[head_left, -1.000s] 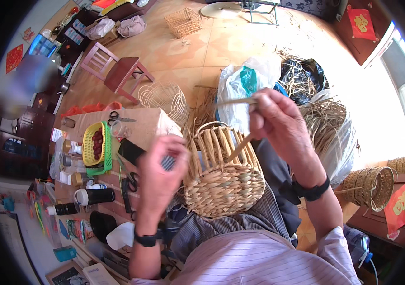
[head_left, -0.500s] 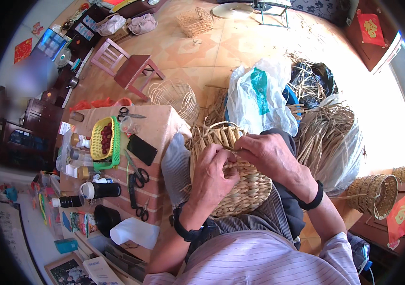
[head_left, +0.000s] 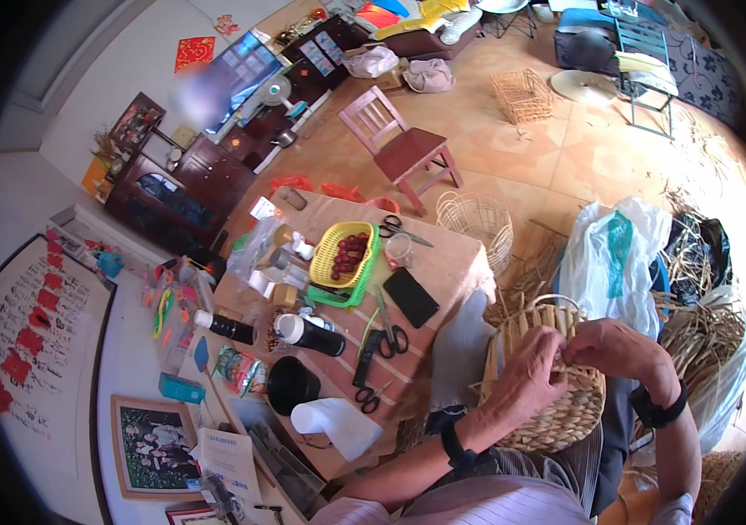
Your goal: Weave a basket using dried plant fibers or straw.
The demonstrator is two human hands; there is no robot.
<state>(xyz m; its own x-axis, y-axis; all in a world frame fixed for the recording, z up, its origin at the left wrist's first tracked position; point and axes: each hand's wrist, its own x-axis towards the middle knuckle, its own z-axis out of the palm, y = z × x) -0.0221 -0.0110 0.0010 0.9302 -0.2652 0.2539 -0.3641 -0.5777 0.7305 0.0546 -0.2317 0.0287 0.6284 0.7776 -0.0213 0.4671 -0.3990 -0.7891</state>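
On my lap rests a partly woven straw basket (head_left: 558,426), its lower wall braided tight. Loose flat straw ends stand along its far side, and a thin hoop (head_left: 557,302) arches there. My left hand (head_left: 526,376) is closed at the basket's near upper rim, thumb and fingertips pinched together. Close beside it, my right hand (head_left: 622,350) bends down over the rim with its fingers curled in. Between the fingertips lies a straw strand, mostly hidden by the fingers.
Left of me, a cloth-covered table (head_left: 452,262) holds scissors (head_left: 390,337), a phone (head_left: 411,296), a yellow basket of red fruit (head_left: 338,258) and bottles (head_left: 310,334). Beyond stand a wooden chair (head_left: 408,153) and a wire basket (head_left: 475,229). Straw bundles (head_left: 701,337) and a white plastic bag (head_left: 605,262) lie right.
My view has swung left, so the table, basket and hands sit farther right in it. Both hands stay together at the basket's rim, with the right wrist more bent.
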